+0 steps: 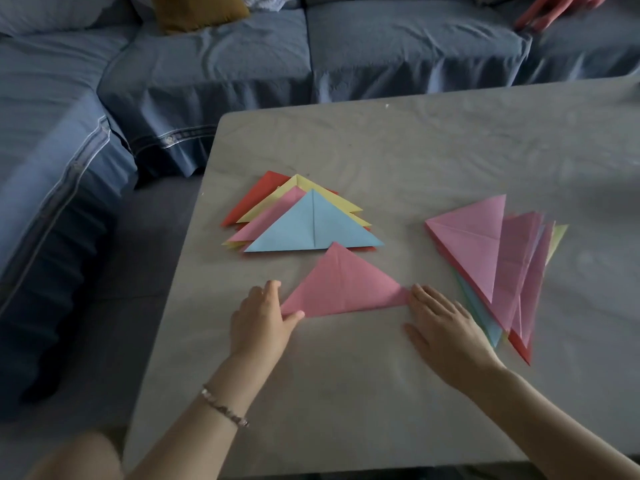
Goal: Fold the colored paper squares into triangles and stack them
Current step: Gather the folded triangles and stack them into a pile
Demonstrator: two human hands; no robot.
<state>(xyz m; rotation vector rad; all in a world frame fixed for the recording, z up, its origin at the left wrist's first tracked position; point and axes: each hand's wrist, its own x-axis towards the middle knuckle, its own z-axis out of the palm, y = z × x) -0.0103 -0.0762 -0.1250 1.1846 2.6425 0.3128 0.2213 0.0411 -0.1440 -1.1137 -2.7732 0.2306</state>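
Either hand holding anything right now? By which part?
Left hand pinches the pink triangle at its left corner; right hand lies flat, fingertips touching its right corner, gripping nothing.

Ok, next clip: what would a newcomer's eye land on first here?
The pink triangle at the near middle of the grey table, the left hand pinching one base corner and the right hand lying flat at the other. Behind it sits a fanned stack topped by a blue triangle, and to the right a second fan of mostly pink triangles.
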